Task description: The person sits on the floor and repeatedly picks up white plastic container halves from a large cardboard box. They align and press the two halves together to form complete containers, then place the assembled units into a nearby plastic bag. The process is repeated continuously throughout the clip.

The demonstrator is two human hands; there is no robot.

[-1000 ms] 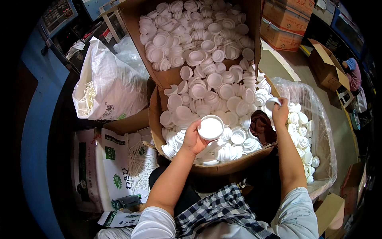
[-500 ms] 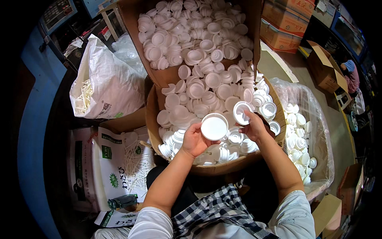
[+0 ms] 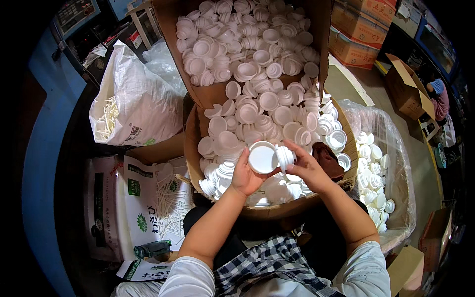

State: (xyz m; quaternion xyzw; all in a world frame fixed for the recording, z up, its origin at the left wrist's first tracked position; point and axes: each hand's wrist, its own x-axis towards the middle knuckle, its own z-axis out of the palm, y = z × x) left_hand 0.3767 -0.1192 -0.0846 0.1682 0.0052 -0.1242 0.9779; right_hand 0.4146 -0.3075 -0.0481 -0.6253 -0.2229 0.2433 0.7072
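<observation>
My left hand (image 3: pixel 245 176) is closed around a round white plastic cap (image 3: pixel 261 157), its hollow side facing up. In my right hand (image 3: pixel 308 170) is a stepped white plastic cap (image 3: pixel 285 158), turned on its side with its ridges toward my right fingers. The two caps are right beside each other; from here I cannot tell whether they touch. Beneath both hands lies a heap of similar white caps (image 3: pixel 247 113) in a big cardboard box (image 3: pixel 269 212). A dark brown cloth (image 3: pixel 327 161) sits by my right wrist at the box's right side.
A clear plastic bag (image 3: pixel 403 198) of white caps stands to the right. At left are a white woven sack (image 3: pixel 148 106) of thin white sticks and a box with loose sticks (image 3: pixel 173 210). Orange cartons (image 3: pixel 356 37) are stacked behind; another person (image 3: pixel 439 96) is at far right.
My right hand has moved left and turned its cap from facing up onto its side, bringing it up to the cap in my left hand. The left hand has barely moved.
</observation>
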